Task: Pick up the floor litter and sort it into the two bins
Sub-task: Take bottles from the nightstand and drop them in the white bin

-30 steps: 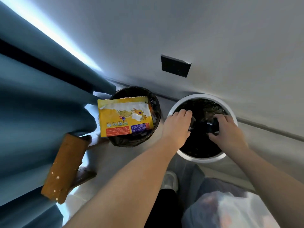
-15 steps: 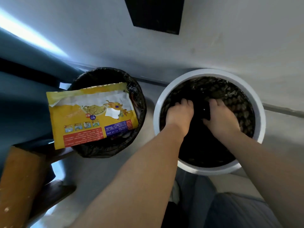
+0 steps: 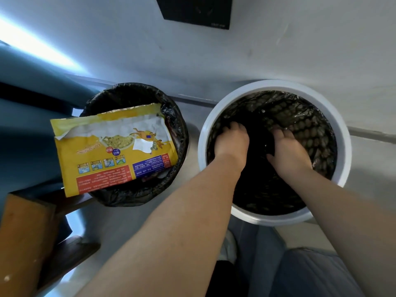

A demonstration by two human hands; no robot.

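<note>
Reaching into the white bin (image 3: 276, 85), we cannot tell what left hand (image 3: 232, 144) and right hand (image 3: 288, 148) grip; the packet (image 3: 111, 151) looks light: pinch a corner.

The left hand (image 3: 232, 144) and right hand (image 3: 288, 148) now reach deep inside the white bin (image 3: 203, 133), well below its rim, where a second ago they were at rim height. The dark object held between them then can no longer be told from the black liner (image 3: 304, 125).

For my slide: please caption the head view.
Left hand and right hand are inside the white bin; a yellow packet lies across the black bin.
</note>
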